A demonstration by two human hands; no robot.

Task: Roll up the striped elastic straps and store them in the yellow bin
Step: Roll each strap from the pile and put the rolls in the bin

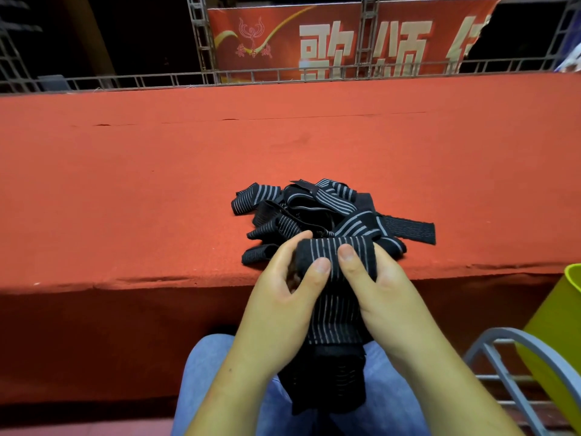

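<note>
Head view, one frame.

Both grips are on one striped strap (327, 247), held just above the near edge of the counter (157, 168), over the lap.

Left grip (283, 287): fingers curled around the left end of the rolled part, thumb (317, 269) pressed on the striped face. It is closed on the strap.

Right grip (386, 287): thumb (349, 256) on top of the roll, fingers wrapped behind it and mostly hidden. It is also closed on the strap.

Strap state: the top part is wound into a short, thick roll lying crosswise between the two thumbs. The loose tail (333, 313) hangs straight down between the wrists. Its plain dark end lies crumpled on the jeans (207, 366). I cannot tell how many turns the roll has.

Remaining stock: a tangled pile of straps (314, 209), black with pale grey stripes, lies on the counter just behind the grips. One flat end sticks out to the right. The front of the pile is partly hidden by the held roll. I cannot count the pieces.

Yellow bin (559, 316): at the right edge of the view, below counter level and well apart from the pile. Only part of its wall and rim show, and its inside is out of view.

Other items: a grey metal frame (518, 341) stands in front of the bin. The counter is covered in red-orange felt. Behind it are a red banner (314, 36) with large pale characters and a metal truss (201, 36).
</note>
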